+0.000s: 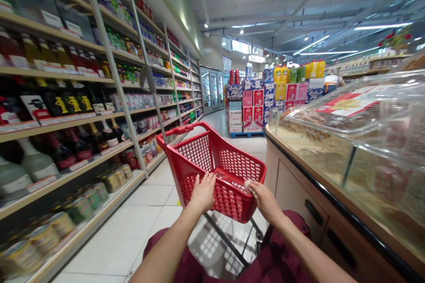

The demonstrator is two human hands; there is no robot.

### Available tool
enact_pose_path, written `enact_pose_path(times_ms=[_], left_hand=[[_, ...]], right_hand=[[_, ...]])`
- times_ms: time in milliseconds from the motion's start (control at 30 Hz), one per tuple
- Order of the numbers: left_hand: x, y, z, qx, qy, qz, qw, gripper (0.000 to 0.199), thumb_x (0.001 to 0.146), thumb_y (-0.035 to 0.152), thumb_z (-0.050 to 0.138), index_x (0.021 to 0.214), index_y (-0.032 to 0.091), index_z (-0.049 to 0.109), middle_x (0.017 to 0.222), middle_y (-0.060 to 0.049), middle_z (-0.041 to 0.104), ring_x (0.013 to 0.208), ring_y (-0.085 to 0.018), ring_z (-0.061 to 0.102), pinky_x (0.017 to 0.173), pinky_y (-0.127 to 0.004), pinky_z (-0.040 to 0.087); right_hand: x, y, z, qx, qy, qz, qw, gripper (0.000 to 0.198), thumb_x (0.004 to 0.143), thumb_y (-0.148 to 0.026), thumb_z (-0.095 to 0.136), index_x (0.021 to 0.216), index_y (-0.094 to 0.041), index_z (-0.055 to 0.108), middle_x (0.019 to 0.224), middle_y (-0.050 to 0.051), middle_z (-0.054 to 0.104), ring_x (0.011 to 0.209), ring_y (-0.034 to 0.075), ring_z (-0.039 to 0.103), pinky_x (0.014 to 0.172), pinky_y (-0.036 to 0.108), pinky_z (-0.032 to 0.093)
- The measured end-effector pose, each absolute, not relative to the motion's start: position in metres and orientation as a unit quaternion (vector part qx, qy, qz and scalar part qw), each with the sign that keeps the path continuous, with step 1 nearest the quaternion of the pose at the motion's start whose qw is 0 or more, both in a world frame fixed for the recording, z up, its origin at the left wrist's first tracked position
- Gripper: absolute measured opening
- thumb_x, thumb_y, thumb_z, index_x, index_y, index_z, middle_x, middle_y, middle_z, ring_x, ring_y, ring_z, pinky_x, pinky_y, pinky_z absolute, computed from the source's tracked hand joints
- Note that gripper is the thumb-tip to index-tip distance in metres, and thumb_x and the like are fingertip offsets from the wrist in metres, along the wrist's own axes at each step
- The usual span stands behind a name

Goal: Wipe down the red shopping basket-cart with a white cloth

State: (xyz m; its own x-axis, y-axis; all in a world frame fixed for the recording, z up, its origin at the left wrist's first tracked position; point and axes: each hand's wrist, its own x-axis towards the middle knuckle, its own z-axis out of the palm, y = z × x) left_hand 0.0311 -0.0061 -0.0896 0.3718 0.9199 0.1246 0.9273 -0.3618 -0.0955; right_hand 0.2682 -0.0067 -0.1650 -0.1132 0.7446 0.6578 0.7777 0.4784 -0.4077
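A red plastic shopping cart (237,172) with a perforated basket stands in front of me, its handle (182,129) on the far left end. My left hand (203,192) lies against the basket's near side, fingers stretched out over the upper rim. At the basket's right corner, my right hand (265,199) is closed, pinching a small whitish wad (247,186) against the rim. The wad looks like a crumpled tissue or cloth; its exact kind is unclear. Inside the basket, only part of the red floor shows.
Shelves (76,117) of bottles and cans line the left side. A wooden counter (299,181) with a glass edge and clear plastic food boxes (352,101) runs along the right. Stacked drink cartons (253,110) sit on a blue pallet (247,134) ahead. White tiles (151,196) cover the floor.
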Motion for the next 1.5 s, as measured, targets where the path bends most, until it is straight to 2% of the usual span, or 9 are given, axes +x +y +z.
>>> enact_pose_path(times_ms=[167, 367, 567, 667, 800, 1000, 1200, 1367, 1500], left_hand=[[0.022, 0.001, -0.091, -0.816, -0.571, -0.009, 0.089, 0.075, 0.062, 0.021, 0.04, 0.134, 0.011, 0.018, 0.143, -0.008, 0.018, 0.132, -0.021, 0.009, 0.105, -0.048, 0.009], [0.014, 0.012, -0.083, -0.806, -0.582, 0.01, 0.11, 0.074, 0.063, 0.018, 0.041, 0.133, 0.014, 0.019, 0.143, -0.008, 0.019, 0.132, -0.019, 0.01, 0.105, -0.046, 0.006], [0.001, 0.014, -0.067, -0.796, -0.594, 0.032, 0.111, 0.074, 0.062, 0.019, 0.046, 0.132, 0.013, 0.022, 0.142, -0.011, 0.021, 0.131, -0.022, 0.013, 0.104, -0.049, 0.007], [0.005, 0.012, -0.062, -0.797, -0.593, 0.04, 0.106, 0.075, 0.06, 0.024, 0.049, 0.131, 0.012, 0.026, 0.14, -0.013, 0.024, 0.13, -0.022, 0.016, 0.105, -0.047, 0.006], [0.012, 0.008, -0.062, -0.794, -0.598, 0.041, 0.097, 0.077, 0.06, 0.031, 0.049, 0.131, 0.012, 0.027, 0.14, -0.013, 0.024, 0.13, -0.023, 0.017, 0.105, -0.047, 0.008], [0.013, -0.001, -0.072, -0.789, -0.605, 0.025, 0.104, 0.078, 0.06, 0.03, 0.046, 0.132, 0.011, 0.022, 0.142, -0.012, 0.019, 0.131, -0.023, 0.011, 0.105, -0.048, 0.008], [0.02, -0.011, -0.084, -0.796, -0.593, -0.004, 0.124, 0.077, 0.063, 0.028, 0.042, 0.134, 0.007, 0.018, 0.143, -0.012, 0.014, 0.132, -0.023, 0.006, 0.104, -0.049, 0.006], [0.032, -0.015, -0.087, -0.785, -0.605, 0.005, 0.133, 0.075, 0.065, 0.025, 0.04, 0.134, 0.007, 0.017, 0.143, -0.012, 0.013, 0.132, -0.023, 0.006, 0.105, -0.048, 0.009], [0.034, -0.019, -0.085, -0.79, -0.594, 0.017, 0.15, 0.072, 0.067, 0.025, 0.039, 0.134, 0.008, 0.017, 0.143, -0.012, 0.014, 0.132, -0.024, 0.006, 0.104, -0.048, 0.01]], right_hand=[[0.276, 0.003, -0.164, -0.535, -0.722, -0.008, 0.438, 0.034, 0.077, -0.013, 0.037, 0.099, -0.018, 0.063, 0.108, 0.009, 0.061, 0.103, 0.02, 0.055, 0.089, 0.039, 0.044], [0.265, -0.006, -0.162, -0.509, -0.73, -0.002, 0.456, 0.048, 0.073, -0.007, 0.035, 0.116, -0.021, 0.052, 0.124, 0.005, 0.05, 0.116, 0.016, 0.043, 0.098, 0.036, 0.036], [0.276, 0.003, -0.162, -0.518, -0.735, -0.007, 0.438, 0.043, 0.068, -0.01, 0.042, 0.108, -0.018, 0.055, 0.119, 0.008, 0.053, 0.113, 0.019, 0.046, 0.096, 0.039, 0.037], [0.281, 0.009, -0.165, -0.522, -0.732, -0.014, 0.437, 0.044, 0.067, -0.015, 0.049, 0.111, -0.017, 0.053, 0.118, 0.01, 0.053, 0.111, 0.022, 0.047, 0.094, 0.041, 0.038], [0.267, 0.013, -0.166, -0.542, -0.707, -0.011, 0.455, 0.044, 0.072, -0.01, 0.041, 0.113, -0.018, 0.053, 0.114, 0.009, 0.057, 0.108, 0.02, 0.05, 0.093, 0.04, 0.04], [0.226, 0.015, -0.156, -0.482, -0.748, -0.074, 0.449, 0.055, 0.071, 0.002, 0.032, 0.12, -0.017, 0.049, 0.123, 0.008, 0.051, 0.115, 0.017, 0.044, 0.096, 0.039, 0.037], [0.274, 0.014, -0.17, -0.592, -0.675, -0.142, 0.417, 0.048, 0.075, -0.001, 0.032, 0.117, -0.017, 0.051, 0.121, 0.011, 0.052, 0.116, 0.024, 0.042, 0.093, 0.049, 0.035], [0.256, 0.012, -0.173, -0.558, -0.704, -0.141, 0.416, 0.057, 0.071, 0.004, 0.029, 0.122, -0.016, 0.046, 0.127, 0.01, 0.047, 0.12, 0.018, 0.038, 0.097, 0.04, 0.034], [0.265, 0.009, -0.174, -0.563, -0.705, -0.143, 0.407, 0.055, 0.073, 0.003, 0.03, 0.121, -0.018, 0.048, 0.126, 0.008, 0.048, 0.12, 0.019, 0.038, 0.097, 0.041, 0.033]])
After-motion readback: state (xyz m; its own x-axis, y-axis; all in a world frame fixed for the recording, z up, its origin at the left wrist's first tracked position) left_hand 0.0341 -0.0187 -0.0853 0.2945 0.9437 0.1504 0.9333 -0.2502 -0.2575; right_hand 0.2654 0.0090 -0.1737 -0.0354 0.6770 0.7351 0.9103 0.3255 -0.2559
